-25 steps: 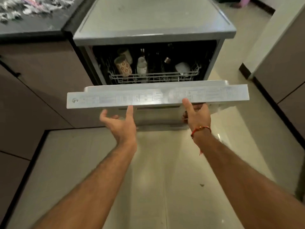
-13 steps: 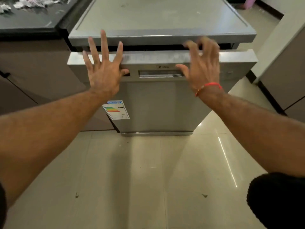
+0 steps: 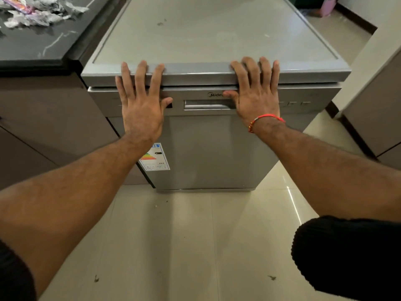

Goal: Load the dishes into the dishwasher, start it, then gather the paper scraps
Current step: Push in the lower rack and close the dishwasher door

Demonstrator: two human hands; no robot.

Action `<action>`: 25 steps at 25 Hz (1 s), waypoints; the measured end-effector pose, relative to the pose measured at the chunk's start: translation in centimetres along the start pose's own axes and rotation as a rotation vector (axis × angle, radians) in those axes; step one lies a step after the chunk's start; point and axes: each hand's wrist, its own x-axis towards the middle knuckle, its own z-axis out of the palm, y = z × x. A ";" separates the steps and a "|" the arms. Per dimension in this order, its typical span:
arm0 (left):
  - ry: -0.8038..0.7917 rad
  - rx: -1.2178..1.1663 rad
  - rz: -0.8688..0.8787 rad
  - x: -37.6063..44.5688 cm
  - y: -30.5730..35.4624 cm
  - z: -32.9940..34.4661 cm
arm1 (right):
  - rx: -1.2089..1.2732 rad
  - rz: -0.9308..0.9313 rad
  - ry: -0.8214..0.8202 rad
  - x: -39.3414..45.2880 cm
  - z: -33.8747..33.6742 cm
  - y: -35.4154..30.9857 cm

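Since a second ago, we have swung the door of the grey stainless-steel dishwasher (image 3: 208,148) up from half open to fully closed, so the rack of cups no longer shows. Both our hands have gone from beneath the door's edge to its upper front.

Our left hand (image 3: 142,105) lies flat against the top of the door, fingers straight and spread wide, their tips reaching over the front lip of the dishwasher's flat grey top (image 3: 217,31); the thumb points toward the recessed metal handle (image 3: 207,104). Our right hand (image 3: 257,94) presses flat in the same way, fingers straight and near together, thumb lying beside the brand lettering just above the handle's right end. Neither hand holds anything. A red thread bracelet (image 3: 268,118) circles the right wrist.

A white energy-rating sticker (image 3: 157,158) with coloured bars sits on the door's lower left, partly hidden by our left forearm. To the left, touching the dishwasher's side, stands the black stone desk (image 3: 32,48), and the crumpled grey-white paper scraps (image 3: 41,11) lie heaped on its far corner. Beige glossy floor tiles (image 3: 184,246) spread below us.
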 end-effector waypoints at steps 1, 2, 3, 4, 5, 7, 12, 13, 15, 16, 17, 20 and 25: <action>0.019 0.003 -0.016 0.0 0.1 0.4 | -0.001 0.004 0.016 0.0 0.4 0.0; 0.035 0.008 -0.029 0.1 0.2 0.7 | -0.008 0.011 0.031 0.1 0.7 0.0; 0.047 0.012 -0.037 0.2 0.3 1.0 | -0.015 0.019 0.041 0.1 1.0 0.0; 0.055 0.019 -0.042 0.2 0.2 1.1 | -0.016 0.023 0.048 0.2 1.0 -0.1; 0.061 0.028 -0.048 0.2 0.2 1.2 | -0.009 0.023 0.054 0.2 1.1 0.0; 0.066 0.043 -0.057 0.3 0.1 1.4 | 0.007 0.025 0.079 0.3 1.0 0.0; 0.073 0.056 -0.063 0.3 0.3 1.3 | 0.149 -0.007 0.104 0.1 0.9 0.2; 0.069 0.058 -0.065 0.3 0.3 1.3 | 0.153 -0.013 0.106 0.1 0.8 0.3; 0.061 0.062 -0.069 0.3 0.4 1.2 | 0.141 -0.010 0.119 0.0 0.9 0.3; 0.059 0.063 -0.070 0.3 0.5 1.1 | 0.137 -0.004 0.125 0.0 0.9 0.3; 0.060 0.063 -0.072 0.3 0.6 1.1 | 0.138 0.000 0.126 0.0 0.9 0.3; 0.066 0.073 -0.083 0.2 0.7 0.9 | 0.145 0.002 0.124 0.0 0.8 0.2; 0.060 0.088 -0.088 0.3 0.7 0.9 | 0.138 0.001 0.145 -0.2 1.0 0.2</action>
